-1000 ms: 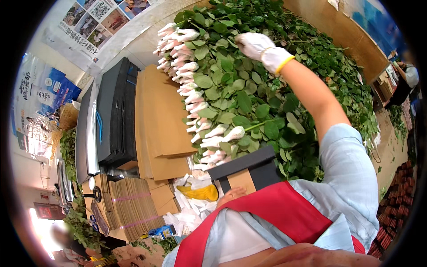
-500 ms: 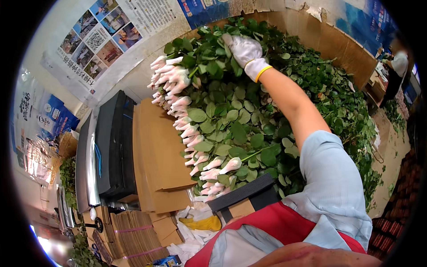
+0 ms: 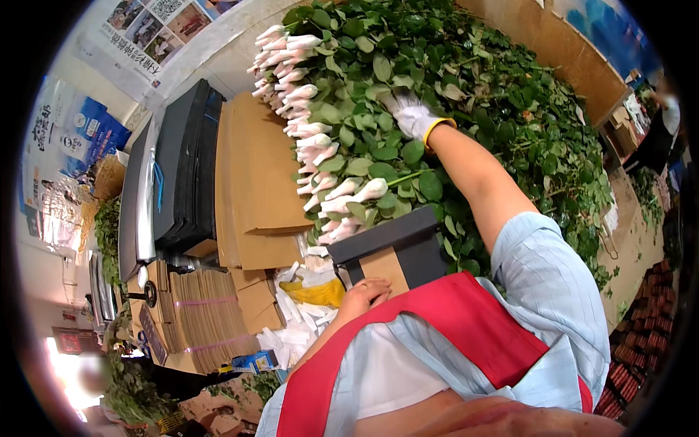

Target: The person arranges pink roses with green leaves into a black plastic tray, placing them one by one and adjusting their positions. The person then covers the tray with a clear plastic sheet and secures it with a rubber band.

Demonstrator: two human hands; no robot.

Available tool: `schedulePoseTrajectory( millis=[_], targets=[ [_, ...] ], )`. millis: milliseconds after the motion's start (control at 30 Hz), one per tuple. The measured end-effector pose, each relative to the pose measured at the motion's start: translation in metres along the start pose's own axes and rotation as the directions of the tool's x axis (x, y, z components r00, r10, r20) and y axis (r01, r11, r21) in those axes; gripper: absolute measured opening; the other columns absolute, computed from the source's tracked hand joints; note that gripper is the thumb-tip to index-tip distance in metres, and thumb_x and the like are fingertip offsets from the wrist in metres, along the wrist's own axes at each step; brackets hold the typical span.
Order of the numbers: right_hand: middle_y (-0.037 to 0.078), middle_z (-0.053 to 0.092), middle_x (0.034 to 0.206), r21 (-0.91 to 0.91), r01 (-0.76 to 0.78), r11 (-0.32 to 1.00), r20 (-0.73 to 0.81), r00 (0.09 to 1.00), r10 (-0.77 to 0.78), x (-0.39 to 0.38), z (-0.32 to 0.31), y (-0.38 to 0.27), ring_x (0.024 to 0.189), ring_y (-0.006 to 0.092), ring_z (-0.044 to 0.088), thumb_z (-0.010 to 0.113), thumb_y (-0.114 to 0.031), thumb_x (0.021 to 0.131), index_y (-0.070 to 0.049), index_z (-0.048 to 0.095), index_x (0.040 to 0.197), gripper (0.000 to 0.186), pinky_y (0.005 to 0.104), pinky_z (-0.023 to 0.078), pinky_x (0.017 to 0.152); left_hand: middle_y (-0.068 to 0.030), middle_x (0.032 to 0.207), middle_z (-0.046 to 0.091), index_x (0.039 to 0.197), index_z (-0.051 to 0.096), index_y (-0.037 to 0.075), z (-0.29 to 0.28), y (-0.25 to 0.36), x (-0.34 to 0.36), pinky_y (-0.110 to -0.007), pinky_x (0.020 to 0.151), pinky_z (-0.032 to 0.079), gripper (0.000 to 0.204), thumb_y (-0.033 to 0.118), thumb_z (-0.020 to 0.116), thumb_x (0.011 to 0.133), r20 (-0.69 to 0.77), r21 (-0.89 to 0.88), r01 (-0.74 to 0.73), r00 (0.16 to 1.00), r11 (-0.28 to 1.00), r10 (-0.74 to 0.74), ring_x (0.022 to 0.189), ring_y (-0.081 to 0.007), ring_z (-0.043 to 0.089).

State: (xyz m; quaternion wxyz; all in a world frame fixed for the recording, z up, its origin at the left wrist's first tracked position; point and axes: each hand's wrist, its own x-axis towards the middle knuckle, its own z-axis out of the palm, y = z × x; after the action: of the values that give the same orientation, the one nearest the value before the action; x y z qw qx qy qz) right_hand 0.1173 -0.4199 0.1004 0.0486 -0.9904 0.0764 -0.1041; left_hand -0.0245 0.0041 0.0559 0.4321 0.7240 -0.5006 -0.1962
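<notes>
One large heap of rose stems point(image 3: 466, 95) was seen lying across the bench, leaves dense and green, stems too many to be counted. Along its left edge a row of bud heads wrapped in white sleeves point(image 3: 309, 138) was laid out, roughly two to three dozen; an exact count could not be made. Two hands were counted. The right hand point(image 3: 411, 116), in a white glove with a yellow cuff, was stretched forward on a nearly straight bare arm and pressed palm-down into the foliage in the middle of the heap; its fingers were buried among the leaves, so whether a stem was gripped could not be told. The left hand point(image 3: 368, 291), bare, was held low near the body, fingers loosely curled and narrow, resting by the lower edge of a dark box point(image 3: 386, 244) with a brown front panel; nothing was seen held in it. Flat cardboard sheets point(image 3: 255, 175) were stacked just left of the buds, and black trays point(image 3: 182, 167) beside those. One yellow bag point(image 3: 317, 291) was noted amid white paper scraps.

Against the half-second-earlier frame, the gloved hand was drawn back from the far top of the heap to its middle; the left hand, unseen then, was now in view.
</notes>
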Motion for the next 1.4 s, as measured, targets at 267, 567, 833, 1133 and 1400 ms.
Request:
schedulePoseTrajectory(
  millis=[267, 567, 833, 1133, 1400],
  targets=[
    [0.017, 0.036, 0.151, -0.138, -0.194, 0.971, 0.063, 0.977, 0.204, -0.003, -0.083, -0.048, 0.124, 0.0409, 0.052, 0.057, -0.005, 0.083, -0.028, 0.032, 0.151, 0.076, 0.0484, 0.049, 0.100, -0.0111, 0.102, 0.073, 0.098, 0.073, 0.003, 0.004, 0.009, -0.010, -0.037, 0.093, 0.052, 0.016, 0.002, 0.071, 0.082, -0.076, 0.022, 0.024, 0.997, 0.999, -0.022, 0.105, -0.0290, 0.067],
    [0.012, 0.072, 0.091, 0.096, 0.185, 0.978, -0.112, 0.978, -0.174, -0.008, -0.101, -0.122, 0.085, 0.0315, 0.069, 0.065, -0.022, 0.082, -0.012, 0.072, 0.099, 0.022, 0.0426, 0.056, 0.077, -0.0104, 0.108, 0.072, 0.098, 0.071, 0.003, 0.004, 0.008, -0.005, -0.037, 0.093, 0.052, 0.016, 0.001, 0.071, 0.082, -0.081, -0.043, 0.016, 0.997, 0.999, -0.019, 0.108, -0.0300, 0.065],
    [0.016, 0.070, 0.100, 0.054, 0.162, 0.985, -0.263, 0.954, -0.142, 0.024, -0.091, -0.149, 0.090, 0.0325, 0.069, 0.061, -0.017, 0.085, -0.009, 0.071, 0.102, 0.022, 0.0430, 0.055, 0.079, -0.0117, 0.105, 0.072, 0.095, 0.072, 0.002, 0.005, 0.000, -0.005, -0.037, 0.093, 0.052, 0.015, 0.001, 0.071, 0.080, -0.065, 0.003, -0.043, 0.997, 0.999, 0.043, 0.106, -0.0301, 0.066],
    [0.011, 0.072, 0.092, 0.110, 0.259, 0.960, -0.675, 0.728, -0.119, -0.091, -0.366, -0.059, 0.078, 0.0253, 0.069, 0.061, -0.017, 0.086, -0.009, 0.069, 0.107, 0.023, 0.0372, 0.055, 0.070, -0.0123, 0.107, 0.071, 0.095, 0.072, 0.002, -0.004, 0.010, -0.004, -0.038, 0.093, 0.051, 0.014, 0.006, 0.069, 0.082, -0.010, 0.071, -0.053, 0.998, 0.996, 0.054, 0.106, -0.0304, 0.065],
    [0.006, 0.071, 0.098, -0.468, 0.444, 0.764, -0.459, 0.617, -0.639, -0.217, -0.316, -0.126, 0.082, 0.0202, 0.069, 0.062, -0.015, 0.083, -0.013, 0.069, 0.110, 0.028, 0.0321, 0.055, 0.068, -0.0106, 0.120, 0.067, 0.106, 0.072, 0.007, -0.014, -0.013, -0.002, -0.039, 0.099, 0.046, 0.024, 0.022, 0.055, 0.098, 0.176, 0.014, -0.035, 0.984, 0.999, 0.032, 0.113, -0.0271, 0.060]
  ],
)
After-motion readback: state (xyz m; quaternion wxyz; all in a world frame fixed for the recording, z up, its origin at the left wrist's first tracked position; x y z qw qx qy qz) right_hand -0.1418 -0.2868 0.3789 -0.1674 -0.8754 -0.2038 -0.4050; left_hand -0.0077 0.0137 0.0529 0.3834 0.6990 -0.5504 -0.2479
